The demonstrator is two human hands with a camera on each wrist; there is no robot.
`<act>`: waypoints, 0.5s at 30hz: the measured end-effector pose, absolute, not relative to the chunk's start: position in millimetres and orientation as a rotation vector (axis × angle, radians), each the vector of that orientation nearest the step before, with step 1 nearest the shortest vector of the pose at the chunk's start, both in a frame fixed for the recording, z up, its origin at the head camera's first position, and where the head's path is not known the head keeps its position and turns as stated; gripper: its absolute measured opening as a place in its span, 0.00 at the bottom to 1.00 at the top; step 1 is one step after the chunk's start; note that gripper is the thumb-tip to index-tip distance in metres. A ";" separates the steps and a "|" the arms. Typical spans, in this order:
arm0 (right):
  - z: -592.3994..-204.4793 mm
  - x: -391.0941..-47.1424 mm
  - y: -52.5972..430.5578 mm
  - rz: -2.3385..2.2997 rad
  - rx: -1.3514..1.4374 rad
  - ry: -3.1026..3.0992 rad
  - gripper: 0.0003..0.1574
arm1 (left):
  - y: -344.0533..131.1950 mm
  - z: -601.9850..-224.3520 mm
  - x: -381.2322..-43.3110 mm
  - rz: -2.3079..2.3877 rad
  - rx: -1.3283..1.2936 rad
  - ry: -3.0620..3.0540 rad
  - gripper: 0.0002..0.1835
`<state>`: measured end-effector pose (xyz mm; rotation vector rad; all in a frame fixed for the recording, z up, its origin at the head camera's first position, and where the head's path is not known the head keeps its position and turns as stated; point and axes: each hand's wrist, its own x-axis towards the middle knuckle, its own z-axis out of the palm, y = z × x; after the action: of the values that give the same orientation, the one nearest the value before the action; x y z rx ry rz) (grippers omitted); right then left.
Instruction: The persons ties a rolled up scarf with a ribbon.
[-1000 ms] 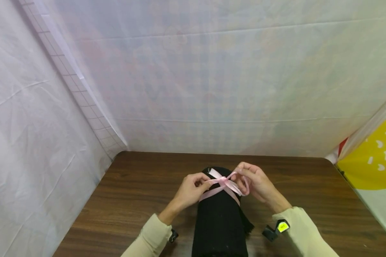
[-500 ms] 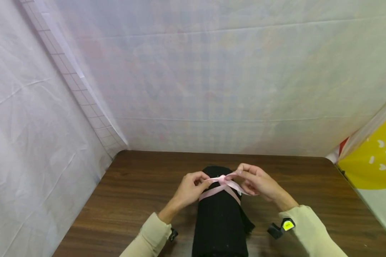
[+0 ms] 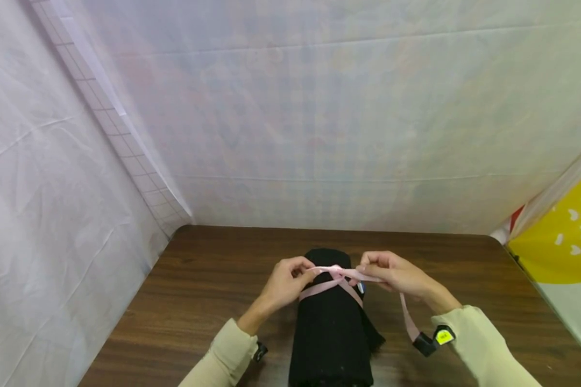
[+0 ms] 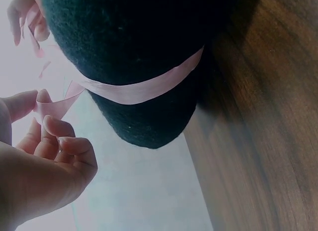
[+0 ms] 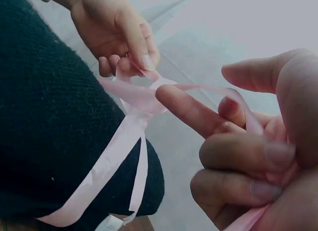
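A rolled black knitted scarf (image 3: pixel 330 333) lies lengthwise on the table, its loose edge spreading at the right. Pink ribbon (image 5: pixel 107 166) wraps around it and is knotted near the far end. My left hand (image 3: pixel 285 282) pinches one ribbon end left of the knot, between thumb and fingers. On the other side, my right hand (image 3: pixel 397 274) holds the ribbon's other length, which runs through its curled fingers. In the right wrist view, that hand's index finger (image 5: pixel 186 112) reaches out to the knot. A ribbon tail (image 3: pixel 408 317) hangs below the right hand, near the wrist.
The brown wooden table (image 3: pixel 213 274) has a pale curtain (image 3: pixel 319 134) behind it and white sheeting (image 3: pixel 43 215) on the left. A small white tag (image 5: pixel 110 223) pokes out by the scarf. Yellow patterned cloth (image 3: pixel 557 252) shows at the right.
My right hand has shifted right and slightly nearer, drawing the ribbon straighter from the knot. The loop beside it is gone, and a tail now hangs below. My left hand stays nearly still.
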<state>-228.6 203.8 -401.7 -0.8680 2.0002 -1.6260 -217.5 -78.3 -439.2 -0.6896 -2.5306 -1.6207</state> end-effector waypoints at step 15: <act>-399.6 -227.2 208.6 -1.340 -0.864 2.346 0.10 | -84.7 -429.7 -219.4 -1.567 -0.639 -2.507 0.05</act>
<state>-227.2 208.6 -399.6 -0.8635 2.3456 -1.3403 -219.4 -84.7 -429.7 -0.6388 -2.5065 -1.5668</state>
